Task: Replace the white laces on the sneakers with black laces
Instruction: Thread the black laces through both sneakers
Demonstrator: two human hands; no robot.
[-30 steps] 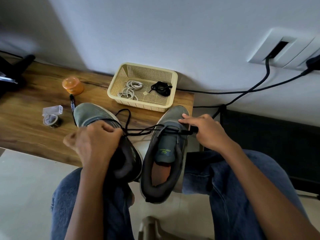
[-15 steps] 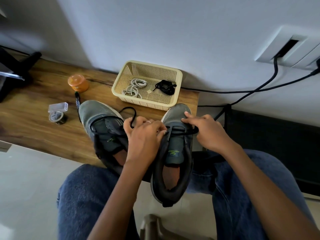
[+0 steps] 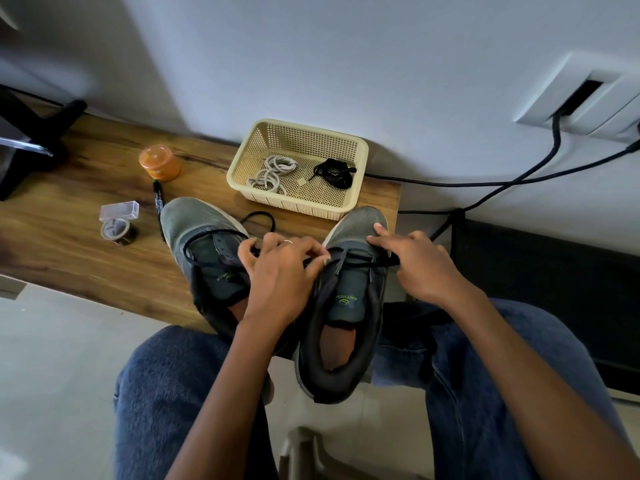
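Two grey sneakers stand side by side at the wooden table's [image 3: 69, 258] front edge. The left sneaker [image 3: 197, 226] carries a loosely threaded black lace with a loop lying on the table. Across the lowest eyelets of the right sneaker [image 3: 349, 299] runs a black lace [image 3: 360, 263]. My left hand [image 3: 280, 271] sits between the shoes, its curled fingers pinching that lace at the shoe's left side. My right hand [image 3: 419, 265] rests two fingers on the toe and holds the lace's other end at the right side. A beige basket [image 3: 298, 128] holds coiled white laces [image 3: 273, 171] and a black lace bundle [image 3: 334, 173].
An orange jar [image 3: 160, 162], a black marker [image 3: 158, 199], a clear box [image 3: 119, 211] and a tape roll [image 3: 116, 232] lie on the table's left part. A black stand [image 3: 31, 140] occupies the far left. Black cables [image 3: 502, 181] run from a wall socket [image 3: 588, 98].
My left hand left the left sneaker's heel and moved right to the right sneaker's lace. The lace that stretched between the shoes no longer spans them. My right hand stayed put.
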